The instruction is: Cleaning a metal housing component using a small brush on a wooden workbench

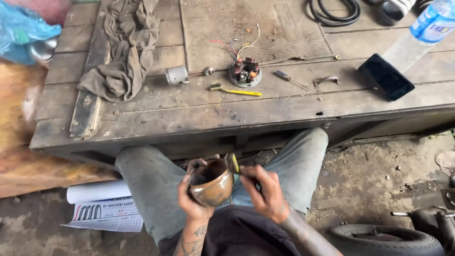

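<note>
Near a dusty wooden table (199, 114), the left hand (192, 199) wraps tight around a rusty metal cup (212, 182) over the lap; the right hand (265, 192) pinches a small brush (233, 163) at its rim, best scrubbed gently, cup held still.

grey jeans, tattooed left forearm (192, 242).

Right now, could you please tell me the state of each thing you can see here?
Left hand: gripping the rusty metal bowl-shaped part, open side up.
Right hand: holding a small brush at the part's rim.
Stator coil: lying on the bench, wires loose.
Yellow-handled brush: lying flat.
Grey rag: crumpled.
Phone: screen dark.
Plastic bottle: lying down.
</note>
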